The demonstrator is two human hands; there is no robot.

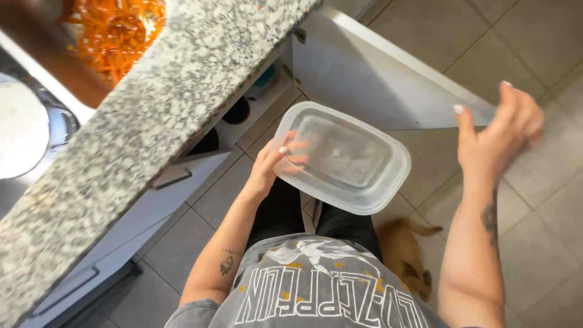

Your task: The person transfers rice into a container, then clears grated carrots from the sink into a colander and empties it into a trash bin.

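— Where is the clear plastic container (346,158)?
— In the left hand (270,167), fingers gripping its rim, held above the tiled floor (534,200) beside the granite surface (146,127).
— And the right hand (498,136)?
— Fingers spread wide, holding nothing, near the open cupboard door (376,79).

Clear rectangular plastic container (343,158), seemingly empty, centre.

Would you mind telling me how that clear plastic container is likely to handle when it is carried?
The clear plastic container looks empty, so it is probably light; the left hand alone holds it by the rim. Its thin see-through walls suggest some flex rather than stiffness. The smooth plastic may be a little slippery, yet hardly fragile.
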